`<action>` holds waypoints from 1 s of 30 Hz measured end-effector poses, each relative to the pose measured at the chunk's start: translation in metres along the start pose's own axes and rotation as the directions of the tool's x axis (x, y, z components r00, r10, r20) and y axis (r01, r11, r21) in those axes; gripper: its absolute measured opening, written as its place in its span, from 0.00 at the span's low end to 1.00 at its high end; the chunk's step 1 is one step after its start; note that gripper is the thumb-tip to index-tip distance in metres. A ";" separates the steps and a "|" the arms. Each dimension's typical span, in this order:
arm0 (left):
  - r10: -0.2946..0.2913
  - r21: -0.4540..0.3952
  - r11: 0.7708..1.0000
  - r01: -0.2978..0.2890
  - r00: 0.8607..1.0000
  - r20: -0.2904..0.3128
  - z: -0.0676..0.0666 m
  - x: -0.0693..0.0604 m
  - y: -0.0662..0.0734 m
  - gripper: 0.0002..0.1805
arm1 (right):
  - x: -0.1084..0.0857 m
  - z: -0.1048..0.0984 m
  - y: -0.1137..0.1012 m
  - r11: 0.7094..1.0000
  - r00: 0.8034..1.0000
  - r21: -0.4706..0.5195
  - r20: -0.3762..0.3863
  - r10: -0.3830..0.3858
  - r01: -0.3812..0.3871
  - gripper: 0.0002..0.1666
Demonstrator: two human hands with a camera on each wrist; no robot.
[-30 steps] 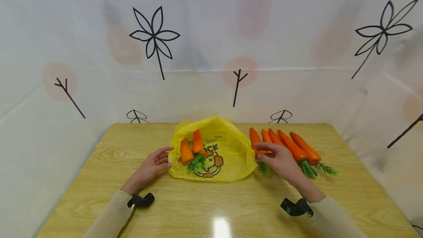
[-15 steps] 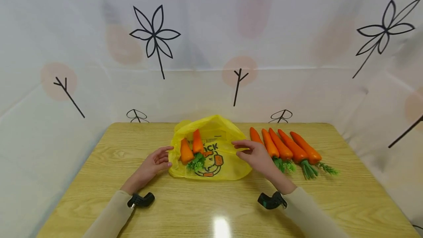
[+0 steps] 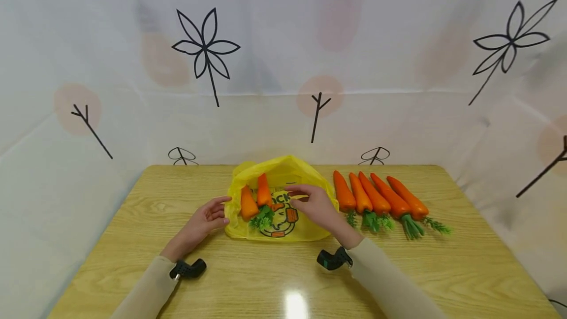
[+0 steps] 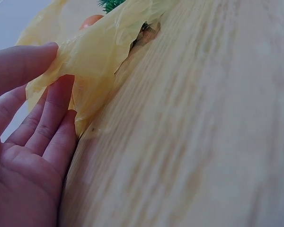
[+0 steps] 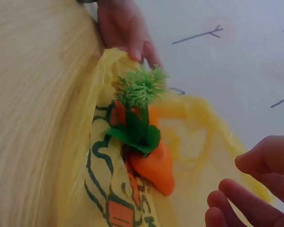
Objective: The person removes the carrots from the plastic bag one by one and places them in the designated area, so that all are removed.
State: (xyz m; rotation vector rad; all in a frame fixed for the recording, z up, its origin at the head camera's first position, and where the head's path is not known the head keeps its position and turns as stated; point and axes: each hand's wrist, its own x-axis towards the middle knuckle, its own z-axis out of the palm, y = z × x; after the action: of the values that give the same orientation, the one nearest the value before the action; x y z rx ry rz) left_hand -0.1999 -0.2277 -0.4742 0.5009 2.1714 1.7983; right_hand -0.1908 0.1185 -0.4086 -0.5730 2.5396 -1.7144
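A yellow plastic bag [image 3: 285, 162] lies on the table with its mouth spread toward me and a black and orange print inside. Two orange carrots, one on the left [image 3: 249, 204] and one on the right [image 3: 264, 191], rest in its left half, green tops toward me. My left hand [image 3: 200, 224] holds the bag's left edge; in the left wrist view the thumb [image 4: 26, 61] lies over the plastic and other fingers are behind it. Over the bag's mouth, right of the carrots, my right hand [image 3: 318, 209] has loosely bent fingers [image 5: 244, 203] and nothing in them.
Several carrots with green tops lie side by side right of the bag, the nearest carrot [image 3: 344, 193] close to its right edge. The wooden table [image 3: 248, 279] ends at a patterned white cloth [image 3: 266, 127] behind.
My right hand has moved left from the carrots' side to over the bag's mouth, uncovering the nearer carrots in the row. The left hand stays at the bag's left edge.
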 end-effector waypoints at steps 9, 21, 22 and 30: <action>-0.019 0.003 1.000 0.019 1.000 -0.008 0.001 -0.002 0.002 0.35 | 0.021 0.013 -0.003 0.993 0.992 -0.089 0.085 0.091 -0.083 0.19; -0.029 -0.004 1.000 0.029 1.000 -0.012 0.002 -0.001 0.005 0.35 | 0.053 0.026 0.017 0.988 0.954 -0.069 0.258 0.154 -0.141 0.23; -0.033 -0.006 0.999 0.033 0.999 -0.014 0.002 -0.001 0.005 0.35 | 0.055 0.026 0.019 0.988 0.949 -0.070 0.277 0.150 -0.136 0.23; -0.037 -0.010 0.999 0.037 0.999 -0.012 0.001 -0.003 0.005 0.34 | 0.059 0.027 0.028 0.981 0.900 -0.019 0.395 0.182 -0.191 0.29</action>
State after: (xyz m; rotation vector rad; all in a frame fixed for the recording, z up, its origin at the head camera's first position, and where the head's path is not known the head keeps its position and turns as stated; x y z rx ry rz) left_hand -0.1966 -0.2268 -0.4699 0.4455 2.1646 1.7966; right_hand -0.2483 0.0854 -0.4337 -0.5830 2.2103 -1.3919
